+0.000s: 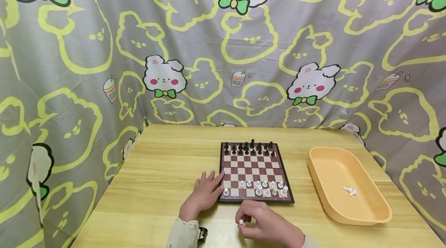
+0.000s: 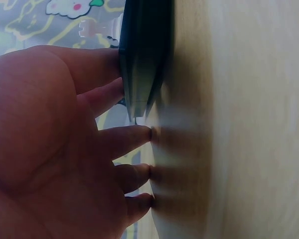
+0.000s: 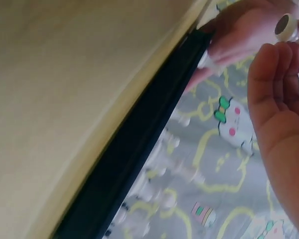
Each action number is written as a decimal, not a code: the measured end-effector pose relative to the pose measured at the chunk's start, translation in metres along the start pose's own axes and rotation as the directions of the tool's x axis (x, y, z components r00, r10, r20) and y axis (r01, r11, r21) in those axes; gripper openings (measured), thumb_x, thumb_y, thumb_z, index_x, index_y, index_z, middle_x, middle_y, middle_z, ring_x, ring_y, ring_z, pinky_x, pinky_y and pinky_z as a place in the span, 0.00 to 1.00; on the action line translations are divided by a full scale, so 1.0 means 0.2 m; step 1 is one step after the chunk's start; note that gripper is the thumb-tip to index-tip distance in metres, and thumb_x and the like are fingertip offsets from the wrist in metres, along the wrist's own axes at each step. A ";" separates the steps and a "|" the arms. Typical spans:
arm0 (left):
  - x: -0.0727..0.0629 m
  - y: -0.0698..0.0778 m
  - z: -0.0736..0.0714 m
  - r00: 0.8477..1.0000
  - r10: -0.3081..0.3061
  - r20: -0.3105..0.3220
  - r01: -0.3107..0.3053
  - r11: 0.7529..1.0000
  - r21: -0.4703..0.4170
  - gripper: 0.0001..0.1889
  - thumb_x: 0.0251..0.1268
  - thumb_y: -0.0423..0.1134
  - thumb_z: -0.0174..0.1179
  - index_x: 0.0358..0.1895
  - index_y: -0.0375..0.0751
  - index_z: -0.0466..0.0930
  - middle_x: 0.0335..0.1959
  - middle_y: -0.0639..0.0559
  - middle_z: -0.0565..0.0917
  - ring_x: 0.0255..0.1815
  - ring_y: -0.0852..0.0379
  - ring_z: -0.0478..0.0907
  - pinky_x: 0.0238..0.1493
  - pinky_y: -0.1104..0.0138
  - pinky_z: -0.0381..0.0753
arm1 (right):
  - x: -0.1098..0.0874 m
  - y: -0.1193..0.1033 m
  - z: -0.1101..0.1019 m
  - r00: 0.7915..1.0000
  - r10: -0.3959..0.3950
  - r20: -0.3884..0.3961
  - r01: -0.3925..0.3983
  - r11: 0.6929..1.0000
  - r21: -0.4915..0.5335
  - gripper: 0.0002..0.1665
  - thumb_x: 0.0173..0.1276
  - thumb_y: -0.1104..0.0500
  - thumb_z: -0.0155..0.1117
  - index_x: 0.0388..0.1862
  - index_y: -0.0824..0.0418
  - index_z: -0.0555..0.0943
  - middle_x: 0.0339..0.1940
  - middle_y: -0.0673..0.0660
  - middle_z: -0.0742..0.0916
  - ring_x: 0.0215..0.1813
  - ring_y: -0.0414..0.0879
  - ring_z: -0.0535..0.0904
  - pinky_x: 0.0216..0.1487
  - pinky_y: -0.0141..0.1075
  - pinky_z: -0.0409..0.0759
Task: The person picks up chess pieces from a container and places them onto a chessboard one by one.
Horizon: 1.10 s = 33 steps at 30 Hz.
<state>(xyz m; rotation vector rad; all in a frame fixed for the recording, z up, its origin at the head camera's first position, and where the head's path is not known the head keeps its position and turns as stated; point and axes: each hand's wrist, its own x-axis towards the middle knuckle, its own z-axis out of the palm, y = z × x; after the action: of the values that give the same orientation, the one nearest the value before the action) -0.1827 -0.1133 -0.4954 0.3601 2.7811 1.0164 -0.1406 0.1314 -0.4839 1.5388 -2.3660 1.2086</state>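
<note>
A chessboard [image 1: 244, 177] with brown and cream squares lies on the table. Black chess pieces [image 1: 246, 151] fill its far two rows; several white chess pieces [image 1: 266, 193] stand in the near rows, one rook [image 1: 226, 192] alone at the near left corner. My left hand [image 1: 206, 192] rests with fingers spread at the board's left edge, thumb and a finger against it, other fingertips [image 2: 139, 133] on the table. Just in front of the near edge, my right hand [image 1: 259, 221] pinches a white chess piece [image 3: 287, 28], its dark round base showing in the right wrist view; its top is hidden by fingers.
To the right stands an orange plastic tray [image 1: 322, 201] with white chess pieces [image 1: 350, 191] lying inside. A patterned curtain [image 1: 202, 46] hangs behind and beside the wooden table [image 1: 156, 162].
</note>
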 end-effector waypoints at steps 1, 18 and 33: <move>0.00 0.00 0.00 1.000 0.003 -0.002 -0.003 1.000 0.003 0.27 0.82 0.45 0.49 0.78 0.42 0.68 0.77 0.26 0.62 0.79 0.19 0.45 0.76 0.30 0.41 | 0.01 0.00 0.01 1.000 -0.009 0.011 0.010 1.000 -0.011 0.16 0.61 0.69 0.70 0.39 0.49 0.79 0.35 0.40 0.81 0.39 0.30 0.76 0.40 0.21 0.79; 0.00 0.00 0.00 1.000 0.011 -0.002 -0.011 1.000 0.008 0.27 0.81 0.45 0.50 0.78 0.41 0.68 0.77 0.25 0.62 0.79 0.19 0.45 0.75 0.29 0.42 | 0.08 0.05 0.01 0.989 0.029 -0.146 -0.041 0.996 -0.082 0.13 0.61 0.68 0.71 0.40 0.52 0.82 0.36 0.42 0.84 0.37 0.34 0.79 0.38 0.25 0.83; 0.00 0.00 -0.01 1.000 0.006 0.004 -0.006 1.000 0.001 0.27 0.82 0.44 0.49 0.78 0.41 0.67 0.77 0.26 0.62 0.79 0.19 0.45 0.75 0.30 0.42 | 0.06 0.09 -0.05 0.947 0.318 0.036 -0.309 0.938 -0.155 0.07 0.61 0.66 0.69 0.33 0.54 0.82 0.28 0.39 0.77 0.30 0.30 0.71 0.29 0.25 0.76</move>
<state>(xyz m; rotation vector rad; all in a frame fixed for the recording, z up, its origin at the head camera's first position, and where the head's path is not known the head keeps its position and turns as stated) -0.1823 -0.1142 -0.4938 0.3709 2.7790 1.0140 -0.1640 0.1318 -0.4812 1.2023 -2.7503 1.0172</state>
